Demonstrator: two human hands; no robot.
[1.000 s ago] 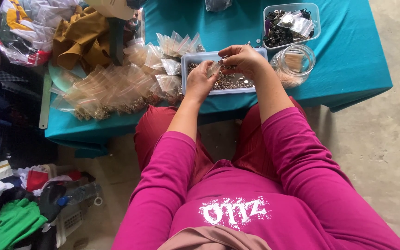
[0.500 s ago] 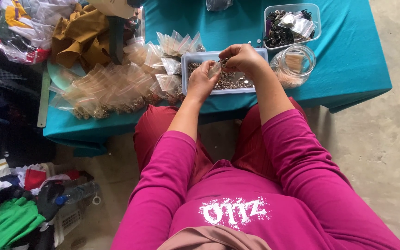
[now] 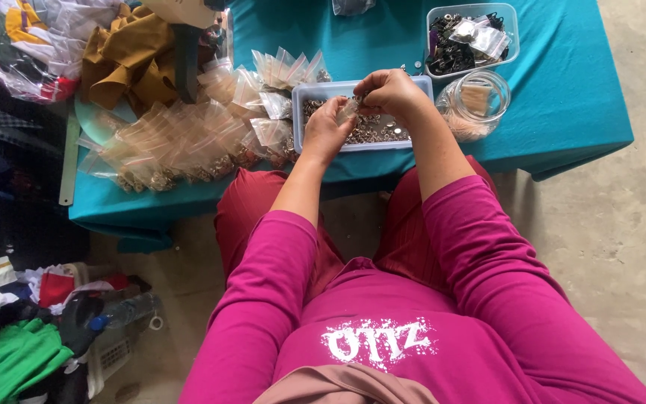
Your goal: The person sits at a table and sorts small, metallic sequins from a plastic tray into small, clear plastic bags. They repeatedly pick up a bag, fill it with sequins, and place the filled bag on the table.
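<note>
Left hand: left hand (image 3: 324, 129) raised over the near-left corner of the tray, fingers pinched round a small clear bag (image 3: 348, 111).
Right hand: right hand (image 3: 389, 91) curled, fingertips meeting at the top of the same bag; whether it grips a small part there I cannot tell.
Small clear bag: held between both hands, just above the tray, tilted.
Tray: shallow pale-blue tray (image 3: 300, 93) on the teal tablecloth (image 3: 562, 112), holding loose small metal pieces (image 3: 375, 135).
Left of tray: heap of filled clear bags (image 3: 181, 142), touching the tray's left side.
Right of tray: round glass jar (image 3: 476, 101) just beside it; behind that, a clear tub (image 3: 504, 19) of dark hardware.
Far left: mustard cloth (image 3: 125, 60) on the table.
Floor, lower left: mixed clothing (image 3: 16, 352).
</note>
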